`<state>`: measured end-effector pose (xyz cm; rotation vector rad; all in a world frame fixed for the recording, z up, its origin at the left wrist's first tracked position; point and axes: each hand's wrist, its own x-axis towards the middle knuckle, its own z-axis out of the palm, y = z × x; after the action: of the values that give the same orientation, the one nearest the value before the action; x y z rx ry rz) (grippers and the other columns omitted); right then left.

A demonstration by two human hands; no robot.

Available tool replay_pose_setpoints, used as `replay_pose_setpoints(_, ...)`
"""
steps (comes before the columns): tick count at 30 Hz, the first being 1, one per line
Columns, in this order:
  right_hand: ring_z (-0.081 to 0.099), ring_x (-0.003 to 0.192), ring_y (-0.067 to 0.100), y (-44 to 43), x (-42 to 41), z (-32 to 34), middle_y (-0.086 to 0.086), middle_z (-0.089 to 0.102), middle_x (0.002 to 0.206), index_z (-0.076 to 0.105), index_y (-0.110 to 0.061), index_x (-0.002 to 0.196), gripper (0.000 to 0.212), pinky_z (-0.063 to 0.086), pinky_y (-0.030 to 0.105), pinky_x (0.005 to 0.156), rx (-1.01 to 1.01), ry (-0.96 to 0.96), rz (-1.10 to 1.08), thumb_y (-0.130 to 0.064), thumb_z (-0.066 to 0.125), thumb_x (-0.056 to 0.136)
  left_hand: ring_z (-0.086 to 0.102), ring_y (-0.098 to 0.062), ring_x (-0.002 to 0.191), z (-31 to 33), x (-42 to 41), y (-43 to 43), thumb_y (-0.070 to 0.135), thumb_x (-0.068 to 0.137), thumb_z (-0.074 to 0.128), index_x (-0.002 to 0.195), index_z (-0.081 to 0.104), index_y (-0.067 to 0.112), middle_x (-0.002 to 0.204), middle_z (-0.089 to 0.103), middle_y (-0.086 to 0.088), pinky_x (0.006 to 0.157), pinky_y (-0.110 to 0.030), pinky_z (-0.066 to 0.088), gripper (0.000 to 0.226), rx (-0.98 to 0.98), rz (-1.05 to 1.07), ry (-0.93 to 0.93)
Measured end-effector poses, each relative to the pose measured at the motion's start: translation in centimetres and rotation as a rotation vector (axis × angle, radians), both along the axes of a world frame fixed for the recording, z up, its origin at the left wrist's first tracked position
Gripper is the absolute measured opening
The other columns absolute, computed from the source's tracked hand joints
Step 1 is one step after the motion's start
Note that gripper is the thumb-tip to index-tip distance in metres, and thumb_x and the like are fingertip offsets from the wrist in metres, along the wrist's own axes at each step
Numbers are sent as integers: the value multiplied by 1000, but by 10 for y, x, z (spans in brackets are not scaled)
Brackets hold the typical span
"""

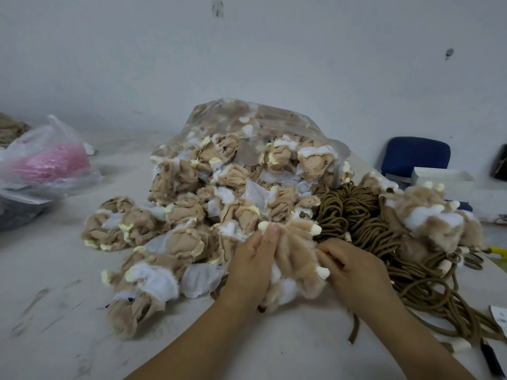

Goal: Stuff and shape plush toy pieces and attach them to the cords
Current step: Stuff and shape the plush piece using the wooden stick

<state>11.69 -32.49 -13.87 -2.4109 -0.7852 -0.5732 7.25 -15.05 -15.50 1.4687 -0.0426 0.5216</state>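
**Kneading one plush piece into shape at the near edge**

Both hands are on it. The left hand [255,267] wraps the tan furry plush piece with cream nubs [297,259] from its left side, thumb pressed up against the top. The right hand [354,272] pinches the opposite edge with curled fingers.

White filling shows at the bottom of the piece, so I read this as the shaping step. It is held low over the pale worktop [68,311], right in front of the person, likely for control.

Just behind the right hand lies the coiled bundle of olive-brown cords [354,212], handy for the attaching. Beyond it, a heap of fluffy tan pieces with white patches [430,215] sits among more cord; whether they are fastened on, I cannot tell.

Further back, a big clear plastic bag [274,116] spills inside-out tan fabric shells [181,209] onto the worktop, its mouth towards the worker. Far left, a thin translucent carrier bag [55,133] holds something pink.
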Motion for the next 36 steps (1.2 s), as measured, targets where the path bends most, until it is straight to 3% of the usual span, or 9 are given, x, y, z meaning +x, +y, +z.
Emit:
replay_pose_setpoints(5,57,74,-1,-4,-1,10,-21,61,77,67,-35,79,40,48,25,60,2,-104,25,-57,36,89,71,-10,93,4,-1,3,53,89,47,90,75,23,93,77,1,77,-14,52,42,-22,2,-15)
replay_pose_setpoints(10,55,70,4,-8,0,14,-15,55,71,70,-31,79,38,47,31,56,-18,-170,18,-54,43,92,70,-3,81,5,0,7,58,86,47,82,74,29,82,75,7,70,-14,52,40,19,45,-11)
replay_pose_setpoints(14,50,65,3,-2,-5,16,-15,50,66,66,-27,72,37,42,24,52,-17,-220,18,-49,43,90,72,-18,86,1,0,4,69,87,52,87,74,19,86,75,-8,75,-33,59,55,48,1,35)
replay_pose_setpoints(18,47,60,5,6,-10,15,-15,47,63,62,-22,71,32,35,19,49,-21,-202,22,-42,39,83,73,-14,83,3,-1,-5,61,84,50,84,76,39,83,76,-1,73,-28,59,34,91,-53,54)
replay_pose_setpoints(21,52,62,9,10,-14,8,-8,62,69,66,-15,78,36,36,19,51,51,-98,38,-41,41,78,70,-31,86,2,-1,-7,67,79,51,87,75,24,86,73,-18,78,-45,56,50,53,-55,98)
replay_pose_setpoints(23,48,60,4,12,-15,3,-16,58,67,67,-14,78,25,30,15,54,90,-36,19,-34,50,76,71,-27,87,2,-1,-7,64,84,52,88,75,18,86,75,-13,83,-45,57,52,67,-45,101)
replay_pose_setpoints(26,42,57,-6,14,-13,-2,-26,45,61,64,-20,79,12,28,14,55,85,43,-11,-25,53,79,72,-18,87,1,1,-6,63,87,52,91,74,15,87,75,-6,83,-39,58,53,83,-32,88)
replay_pose_setpoints(31,46,57,3,14,-8,-8,-19,48,60,59,-23,76,10,29,15,52,70,107,-8,-27,54,84,63,-7,60,0,-2,-3,61,93,49,92,67,9,72,68,-5,56,-23,52,54,67,-12,4)
replay_pose_setpoints(36,51,60,1,10,-7,-3,-16,53,59,42,-45,63,32,32,22,54,66,146,-31,-33,50,92,59,-12,69,1,1,2,53,91,49,78,60,12,71,61,-9,64,-28,51,44,40,25,-22)
